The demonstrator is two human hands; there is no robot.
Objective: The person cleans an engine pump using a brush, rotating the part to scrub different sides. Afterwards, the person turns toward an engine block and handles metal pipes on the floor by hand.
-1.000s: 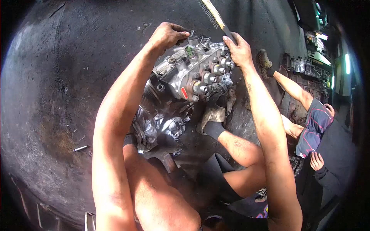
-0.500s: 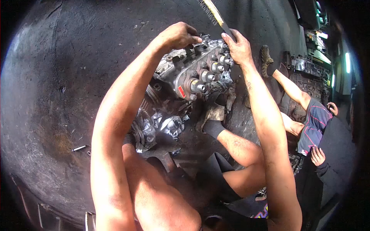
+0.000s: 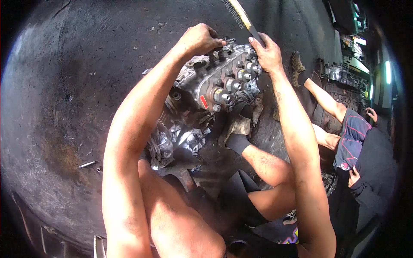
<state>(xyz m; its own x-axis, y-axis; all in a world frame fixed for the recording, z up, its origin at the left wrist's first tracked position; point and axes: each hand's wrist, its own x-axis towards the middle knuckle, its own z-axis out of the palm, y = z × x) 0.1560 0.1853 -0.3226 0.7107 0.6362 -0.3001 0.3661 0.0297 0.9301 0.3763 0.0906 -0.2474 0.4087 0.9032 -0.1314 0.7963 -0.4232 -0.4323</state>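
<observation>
A metal fuel injection pump with a row of several threaded outlets and a red label stands tilted in front of me. Its far edge is where my left hand rests, the fingers curled over the upper side and the thumb pointing right; the fingertips are partly hidden. In my right hand is a wire brush, gripped by its dark handle, bristles facing left and the head raised away from the pump. The heel of that hand is close to the pump's right end.
Crumpled, dirty foil-like wrapping lies below the pump, by my shoes. A small metal pin and a ring are on the stained floor at left. Another person is at right, near engine parts.
Both my hands stay almost in place, with the brush shifted slightly. The other person's hand at right has moved a little.
</observation>
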